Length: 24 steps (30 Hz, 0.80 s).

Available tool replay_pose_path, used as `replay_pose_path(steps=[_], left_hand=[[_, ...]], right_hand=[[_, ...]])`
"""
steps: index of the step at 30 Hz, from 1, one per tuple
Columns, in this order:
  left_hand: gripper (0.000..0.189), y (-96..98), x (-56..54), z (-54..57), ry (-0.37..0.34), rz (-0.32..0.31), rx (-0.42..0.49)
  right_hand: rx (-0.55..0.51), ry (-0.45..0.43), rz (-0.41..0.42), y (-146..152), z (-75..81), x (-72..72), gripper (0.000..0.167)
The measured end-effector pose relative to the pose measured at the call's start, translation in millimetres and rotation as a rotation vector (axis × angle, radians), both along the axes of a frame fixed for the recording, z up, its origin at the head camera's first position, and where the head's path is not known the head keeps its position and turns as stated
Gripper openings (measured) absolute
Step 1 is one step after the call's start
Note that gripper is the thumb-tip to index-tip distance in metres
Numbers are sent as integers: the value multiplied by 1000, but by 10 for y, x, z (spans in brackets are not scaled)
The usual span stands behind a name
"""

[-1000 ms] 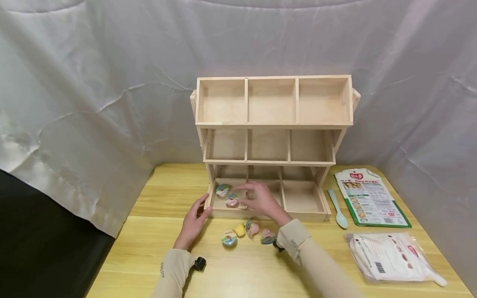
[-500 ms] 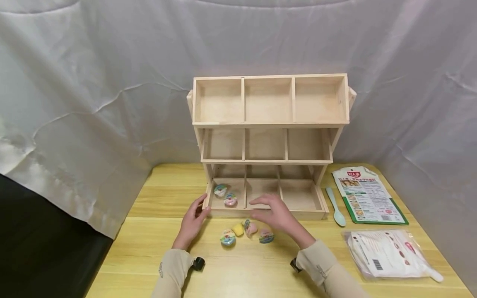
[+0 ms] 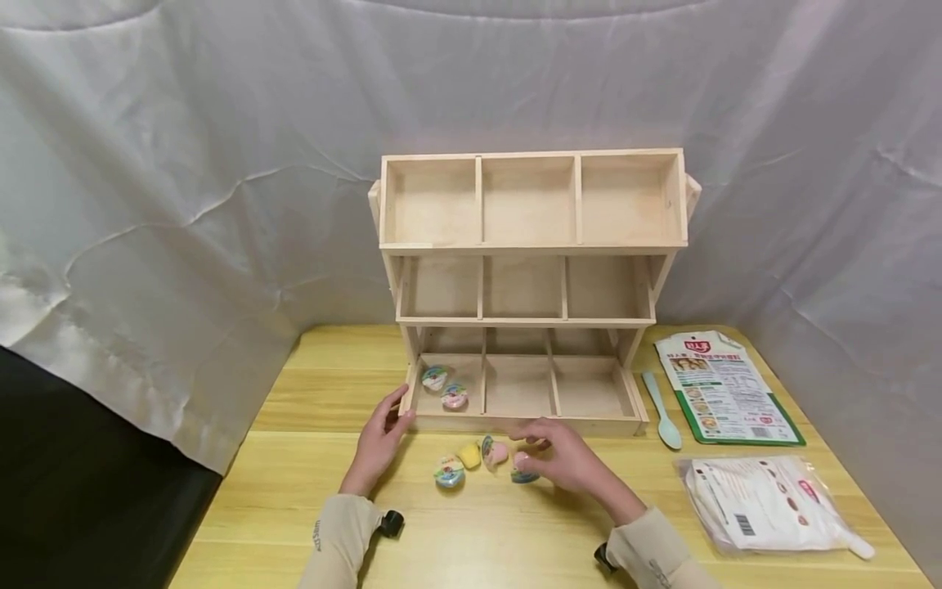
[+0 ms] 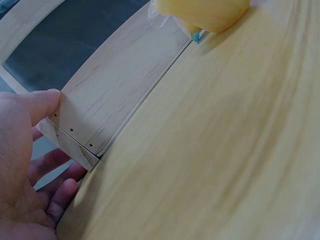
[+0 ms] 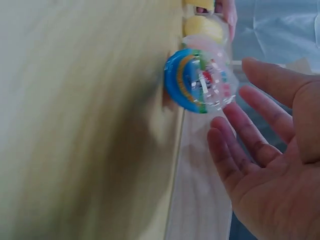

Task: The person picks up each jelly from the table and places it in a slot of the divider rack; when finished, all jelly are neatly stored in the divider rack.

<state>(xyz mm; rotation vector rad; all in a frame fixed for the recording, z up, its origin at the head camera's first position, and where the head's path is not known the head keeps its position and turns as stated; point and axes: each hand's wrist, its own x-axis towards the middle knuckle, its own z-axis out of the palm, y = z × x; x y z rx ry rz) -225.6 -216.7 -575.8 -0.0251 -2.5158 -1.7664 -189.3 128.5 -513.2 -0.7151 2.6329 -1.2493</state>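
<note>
My left hand [image 3: 379, 442] grips the front left corner of a wooden tiered rack [image 3: 522, 425], its thumb [image 4: 45, 102] on the corner and its fingers curled at the side. My right hand [image 3: 562, 458] is at the rightmost jelly cup [image 3: 524, 474] on the table. Its thumb and fingers stand apart around that cup in the right wrist view, with a gap still showing. Left of it lie a pink jelly cup [image 3: 496, 453], a yellow one [image 3: 469, 455] and a blue-rimmed one [image 3: 449, 473]. Two more cups, one greenish [image 3: 434, 377] and one pink [image 3: 455, 397], sit in the bottom left compartment.
The rack has three tiers, each split into three compartments. To its right lie a pale green spoon [image 3: 664, 413], a white and green food pouch [image 3: 728, 388] and a clear bag with white contents [image 3: 769, 503]. A grey curtain [image 3: 530, 74] hangs behind the table [image 3: 471, 540].
My right hand has withdrawn from the bottom left compartment, leaving the pink jelly cup there, and has come down and right to the rightmost cup. My left hand stays at the corner.
</note>
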Motion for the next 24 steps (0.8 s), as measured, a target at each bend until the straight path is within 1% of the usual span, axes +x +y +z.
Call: replay_pose_path(steps=[2,4,7,10,11,12,14,15,16,20,22,24], left_hand=[[55,11,1,8,1,6,-1],[55,28,13,38,-3,15,1],[54,68,73,158,-7,16,3],[53,97,154,318,-13,4,1],[53,102,177,355,-4,-2,-5],[53,104,190,384,-3,-6,-8],[52,103,195,396,-1,-8,-7],[53,103,190,384,-1,-8,-5],[53,97,172,348,0,-7,-2],[54,53,67,134,1,4,1],[54,29,29,48,10,3,-17],[54,9,7,-3,12,1,-21]], right_hand=[[9,2,15,24,-35,3,39],[25,7,24,42,-69,3,41],[46,2,34,56,-108,3,43],[57,-9,35,56,-137,1,43],[57,-14,34,54,-150,-1,42],[56,-17,32,51,-160,-3,41],[49,-18,32,45,-178,-11,39],[44,-18,33,44,-187,-16,38],[40,-14,34,43,-192,-21,37],[29,2,48,43,-216,-49,33],[29,6,54,45,-226,-59,31],[30,10,55,45,-235,-66,31]])
